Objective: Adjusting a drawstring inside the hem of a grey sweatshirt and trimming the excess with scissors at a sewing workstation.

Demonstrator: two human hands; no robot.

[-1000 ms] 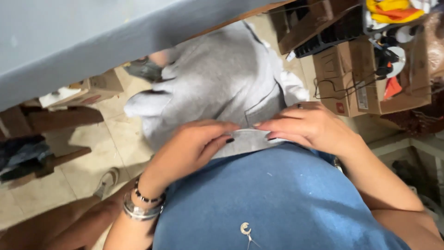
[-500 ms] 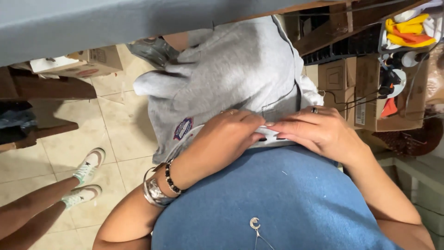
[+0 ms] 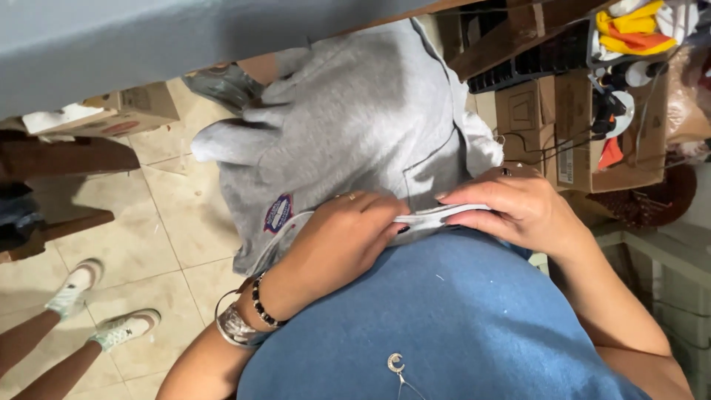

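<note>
Shifted leftward, both hands' fingers (image 3: 385, 215) pinch the grey sweatshirt's (image 3: 355, 126) hem between them.

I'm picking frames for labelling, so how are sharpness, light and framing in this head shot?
Head view: both hands, left hand and right hand, and the grey sweatshirt are sharp, under soft even light without glare; the grey tabletop at the top edge is a near, featureless band; the steep downward angle lets the blue top fill the foreground.

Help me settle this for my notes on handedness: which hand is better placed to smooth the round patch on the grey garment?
Probably the left hand. It grips the grey garment close beside the round patch, while the right hand pinches the hem farther away.
</note>
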